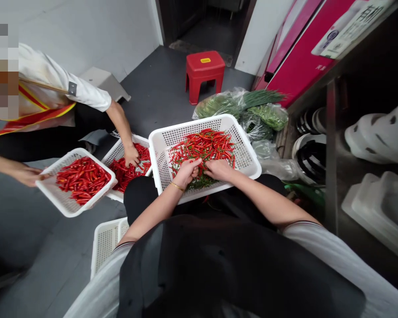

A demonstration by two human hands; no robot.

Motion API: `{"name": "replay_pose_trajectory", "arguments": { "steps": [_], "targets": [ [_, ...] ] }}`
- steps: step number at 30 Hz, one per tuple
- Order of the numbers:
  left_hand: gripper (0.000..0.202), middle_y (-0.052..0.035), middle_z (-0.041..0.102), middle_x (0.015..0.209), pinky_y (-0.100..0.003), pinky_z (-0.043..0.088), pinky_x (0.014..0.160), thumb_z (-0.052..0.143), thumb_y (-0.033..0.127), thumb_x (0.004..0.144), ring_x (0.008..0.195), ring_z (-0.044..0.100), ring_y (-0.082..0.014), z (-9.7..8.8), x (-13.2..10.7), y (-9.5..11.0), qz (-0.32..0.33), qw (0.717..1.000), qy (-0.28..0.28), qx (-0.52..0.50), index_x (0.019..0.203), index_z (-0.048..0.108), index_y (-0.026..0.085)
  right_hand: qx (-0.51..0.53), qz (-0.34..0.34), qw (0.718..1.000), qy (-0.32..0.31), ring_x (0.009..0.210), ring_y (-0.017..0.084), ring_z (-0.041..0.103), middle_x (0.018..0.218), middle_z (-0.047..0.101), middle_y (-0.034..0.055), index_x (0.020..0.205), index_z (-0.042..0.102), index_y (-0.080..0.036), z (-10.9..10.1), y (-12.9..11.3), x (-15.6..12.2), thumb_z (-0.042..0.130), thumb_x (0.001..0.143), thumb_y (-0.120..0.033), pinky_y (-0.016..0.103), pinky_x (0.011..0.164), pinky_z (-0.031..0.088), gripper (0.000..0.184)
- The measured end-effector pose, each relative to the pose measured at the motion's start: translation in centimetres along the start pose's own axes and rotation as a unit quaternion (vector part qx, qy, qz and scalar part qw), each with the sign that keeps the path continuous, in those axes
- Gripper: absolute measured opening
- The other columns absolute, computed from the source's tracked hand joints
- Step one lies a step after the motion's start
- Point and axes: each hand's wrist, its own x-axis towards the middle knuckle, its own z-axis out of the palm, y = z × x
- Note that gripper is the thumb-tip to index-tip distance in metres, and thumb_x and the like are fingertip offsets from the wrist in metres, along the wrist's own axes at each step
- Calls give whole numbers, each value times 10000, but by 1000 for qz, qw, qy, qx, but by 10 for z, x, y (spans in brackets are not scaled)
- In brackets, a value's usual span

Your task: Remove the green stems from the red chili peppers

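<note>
A white perforated plastic basket (162, 176) rests on my lap, holding many red chili peppers (207, 143) with green stems. Both my hands are inside it, close together over the chilies. My left hand (186, 172), below a gold bracelet, has its fingers closed in a pinch with a red chili showing at the fingertips. The fingers of my right hand (219, 169) are curled closed beside it, against a red chili. Loose green stems (202, 181) lie under my hands at the basket's near side.
At left, a co-worker's hand (132, 155) reaches into another white basket of chilies (117, 148); their other hand (28, 176) holds a smaller basket (74, 213). Ahead are a red stool (205, 62) and bagged greens (219, 105). Shelving with white containers (381, 137) stands at right.
</note>
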Motion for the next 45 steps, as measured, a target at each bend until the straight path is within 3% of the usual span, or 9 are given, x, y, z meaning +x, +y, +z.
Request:
{"name": "replay_pose_trajectory", "arguments": {
  "steps": [10,13,18,24,27,30,34,38,45],
  "targets": [
    [369,128,246,458,-121,142,339,794,382,709,352,230,-7,1,-6,13,-2,993,-23,-119,754,509,152,363,-18,930,59,520,96,476,508,507,-45,641,577,-167,-5,-6,-4,504,899,-446,217,557,325,388],
    [369,118,263,442,-140,157,348,777,417,722,356,230,-8,4,-12,13,30,996,-34,-71,721,535,139,359,-2,933,29,502,100,502,538,552,-35,667,581,-168,-6,-11,-6,480,916,-448,219,553,347,387],
    [376,81,390,447,-179,196,370,796,306,695,371,330,-19,-18,-23,46,146,984,95,48,624,455,165,174,-4,985,15,832,179,664,936,721,53,990,698,-209,-7,-7,7,453,953,-361,253,720,448,291],
    [160,22,574,581,-201,411,459,680,199,700,509,566,-101,-49,-29,70,73,996,41,-40,807,570,153,-104,-141,975,-135,888,233,685,1093,675,182,1078,699,-153,32,-40,43,433,923,-147,308,724,487,308],
    [218,41,555,552,-175,339,405,717,180,649,415,467,-58,-53,-32,62,88,995,20,-31,806,569,148,-85,-139,979,-120,901,245,685,1048,692,196,1011,703,-107,31,-41,53,481,904,-134,316,741,494,248],
    [269,77,451,468,-165,207,351,787,236,625,344,337,-22,-50,-31,53,94,995,14,37,734,558,144,75,-76,993,-44,810,211,686,911,725,145,901,694,-111,6,-23,54,539,920,-255,288,723,493,212],
    [337,70,438,437,-171,200,345,846,306,589,342,338,-27,-31,-22,43,77,986,-31,143,740,606,124,295,-16,955,19,617,137,643,726,704,66,902,641,-123,-27,-15,43,425,984,-320,237,619,476,303],
    [366,63,418,439,-158,196,356,858,333,564,359,322,-15,-19,-18,38,45,993,-53,96,646,573,117,138,9,983,121,873,210,659,1009,700,153,1000,647,-116,-34,-28,40,413,983,-332,281,751,466,319],
    [304,1,556,600,-165,268,381,765,364,661,498,501,-70,-51,-29,55,74,995,-50,-47,732,587,128,17,137,987,-82,1057,288,648,1111,690,207,1063,690,-108,12,-24,86,479,908,-564,334,837,488,526]
  ]
}}
